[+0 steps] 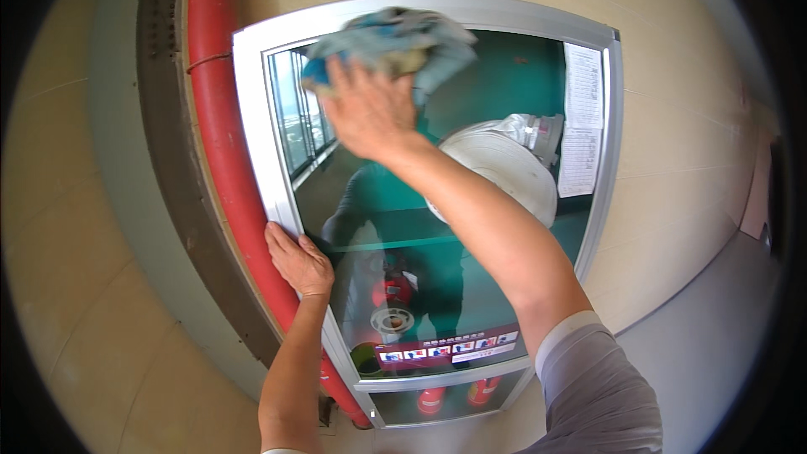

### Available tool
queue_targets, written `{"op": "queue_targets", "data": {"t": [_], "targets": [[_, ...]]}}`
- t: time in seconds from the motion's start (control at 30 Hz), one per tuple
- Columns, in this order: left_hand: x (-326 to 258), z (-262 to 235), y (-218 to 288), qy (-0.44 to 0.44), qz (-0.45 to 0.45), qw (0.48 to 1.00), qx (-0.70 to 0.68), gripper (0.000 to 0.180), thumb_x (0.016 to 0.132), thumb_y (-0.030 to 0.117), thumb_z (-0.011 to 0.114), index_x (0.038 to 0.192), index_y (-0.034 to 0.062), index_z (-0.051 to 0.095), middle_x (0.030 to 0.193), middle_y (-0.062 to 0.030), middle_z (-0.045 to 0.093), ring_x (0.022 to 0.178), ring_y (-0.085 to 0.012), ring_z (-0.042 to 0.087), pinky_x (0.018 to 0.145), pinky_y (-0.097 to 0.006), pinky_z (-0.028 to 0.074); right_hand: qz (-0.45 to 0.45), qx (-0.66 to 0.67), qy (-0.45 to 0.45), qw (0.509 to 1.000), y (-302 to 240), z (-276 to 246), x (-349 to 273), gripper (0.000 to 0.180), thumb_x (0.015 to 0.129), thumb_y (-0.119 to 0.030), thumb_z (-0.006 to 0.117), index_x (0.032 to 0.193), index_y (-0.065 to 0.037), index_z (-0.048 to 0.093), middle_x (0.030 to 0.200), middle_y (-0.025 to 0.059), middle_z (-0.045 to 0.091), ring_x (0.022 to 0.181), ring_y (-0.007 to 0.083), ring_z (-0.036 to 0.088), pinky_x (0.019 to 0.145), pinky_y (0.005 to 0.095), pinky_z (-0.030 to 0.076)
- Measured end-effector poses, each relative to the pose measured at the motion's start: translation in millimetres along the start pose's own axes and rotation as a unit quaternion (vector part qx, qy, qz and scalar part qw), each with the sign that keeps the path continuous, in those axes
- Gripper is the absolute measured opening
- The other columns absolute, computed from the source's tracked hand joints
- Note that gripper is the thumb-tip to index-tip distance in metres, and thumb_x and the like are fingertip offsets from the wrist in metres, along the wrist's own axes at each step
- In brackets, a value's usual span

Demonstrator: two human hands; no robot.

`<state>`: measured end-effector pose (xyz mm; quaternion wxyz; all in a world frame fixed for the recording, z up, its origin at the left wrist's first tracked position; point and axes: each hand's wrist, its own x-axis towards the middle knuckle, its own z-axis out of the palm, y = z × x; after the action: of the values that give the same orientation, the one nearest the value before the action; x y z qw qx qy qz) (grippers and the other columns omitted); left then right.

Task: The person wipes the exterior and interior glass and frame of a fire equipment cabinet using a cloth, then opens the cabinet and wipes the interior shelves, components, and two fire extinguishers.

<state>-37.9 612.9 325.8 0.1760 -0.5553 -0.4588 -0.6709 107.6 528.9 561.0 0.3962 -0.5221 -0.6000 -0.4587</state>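
The right hand [367, 109] pressed a bunched blue cloth [395, 42] flat against the fire cabinet's glass door [504, 84] at upper centre, unwiped glass stretching below; the left hand [298, 261], fingers spread, braced the metal frame [256, 143] lower left.

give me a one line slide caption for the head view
Right hand presses a blue-grey cloth to the cabinet's glass door while the left hand braces its metal frame.

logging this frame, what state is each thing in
glass-fronted metal cabinet door: closed
blue-grey crumpled cloth: bunched, pressed on the glass
right hand: gripping the cloth
left hand: flat on the door frame
white coiled hose: rolled up inside
red vertical pipe: fixed beside cabinet
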Motion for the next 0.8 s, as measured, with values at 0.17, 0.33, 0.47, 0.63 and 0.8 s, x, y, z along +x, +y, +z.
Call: {"op": "queue_targets", "data": {"t": [0.17, 0.33, 0.47, 0.63, 0.8], "targets": [[-1.8, 6.6, 0.8, 0.005, 0.023, 1.0, -0.008, 0.059, 0.099, 0.028, 0.041, 0.146, -0.0049, 0.028, 0.143, -0.0302, 0.037, 0.127, -0.0471, 0.04, 0.106, -0.049, 0.033, -0.13, 0.033, -0.036, 0.99, -47.2, 19.2, 26.6, 0.048, 0.089, -0.036, 0.053, 0.132, -0.013, 0.054, 0.122, 0.0109, 0.063, 0.116, 0.0256, 0.057, 0.097, 0.0453, 0.045], [3.1, -0.8, -10.9, 0.012, 0.03, 0.999, 0.004, 0.057, 0.098, 0.024, 0.043, 0.145, -0.0066, 0.029, 0.142, -0.0307, 0.038, 0.126, -0.047, 0.041, 0.105, -0.049, 0.034, -0.13, -0.023, -0.071, 0.989, -17.8, 3.9, 24.5, 0.051, 0.09, -0.042, 0.05, 0.138, -0.022, 0.052, 0.116, 0.014, 0.065, 0.104, 0.0275, 0.063, 0.086, 0.0417, 0.05], [-0.1, 7.9, 3.5, -0.006, 0.027, 0.999, -0.025, 0.058, 0.097, 0.023, 0.044, 0.145, -0.0056, 0.03, 0.142, -0.0311, 0.038, 0.127, -0.0478, 0.04, 0.108, -0.048, 0.032, -0.074, -0.1, 0.004, 0.992, 73.3, -40.6, -12.9, 0.051, 0.09, -0.047, 0.052, 0.134, -0.022, 0.056, 0.108, 0.0119, 0.068, 0.1, 0.0272, 0.063, 0.079, 0.0449, 0.045], [-2.7, 13.4, -19.6, 0.053, 0.069, 0.996, -0.034, 0.055, 0.096, 0.023, 0.046, 0.139, -0.0104, 0.039, 0.137, -0.0337, 0.044, 0.128, -0.0499, 0.04, 0.11, -0.05, 0.03, -0.052, -0.172, 0.095, 0.979, 151.8, -66.4, -45.1, 0.059, 0.087, -0.046, 0.055, 0.142, -0.025, 0.047, 0.086, 0.0119, 0.071, 0.07, 0.031, 0.064, 0.074, 0.0467, 0.037], [-2.0, 7.0, -16.1, 0.047, 0.064, 0.997, -0.014, 0.055, 0.103, 0.028, 0.038, 0.144, -0.0072, 0.033, 0.142, -0.0321, 0.039, 0.129, -0.0478, 0.04, 0.108, -0.047, 0.033, 0.07, -0.213, -0.002, 0.974, 203.1, -112.4, -56.9, 0.061, 0.092, -0.051, 0.046, 0.146, -0.022, 0.042, 0.087, 0.0139, 0.07, 0.074, 0.033, 0.065, 0.079, 0.0478, 0.037]]}}
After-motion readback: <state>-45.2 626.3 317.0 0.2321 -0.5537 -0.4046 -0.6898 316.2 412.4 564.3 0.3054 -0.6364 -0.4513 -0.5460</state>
